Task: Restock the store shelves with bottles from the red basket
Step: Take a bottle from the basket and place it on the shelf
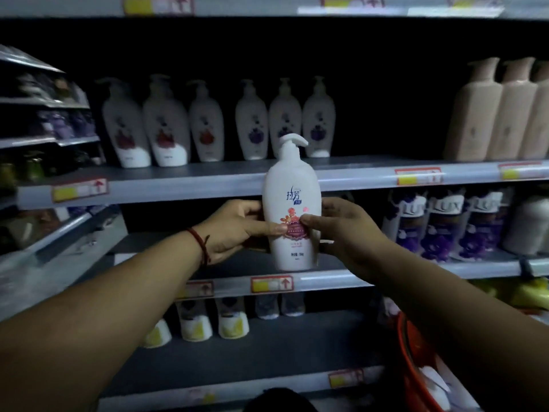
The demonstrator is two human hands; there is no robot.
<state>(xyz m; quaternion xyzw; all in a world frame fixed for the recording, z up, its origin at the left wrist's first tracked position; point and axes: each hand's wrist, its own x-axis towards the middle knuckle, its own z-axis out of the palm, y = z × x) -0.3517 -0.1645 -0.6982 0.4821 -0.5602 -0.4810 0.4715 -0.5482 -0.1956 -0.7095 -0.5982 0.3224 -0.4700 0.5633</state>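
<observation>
White pump bottle point(292, 215) held upright, long axis vertical, clasped between left hand point(234, 230) and right hand point(341, 230) in a two-sided grip; its shelf point(371, 171) lies above and beyond, the matching red-label bottles point(160, 129) up-left.

Six white pump bottles point(218, 121) stand on the middle shelf point(356, 173), three with red labels and three with purple. Three beige bottles point(502, 111) stand at its right end. Three purple Lux bottles point(445, 224) sit one shelf lower. One white pump bottle point(292, 203) is held up by two hands.
</observation>
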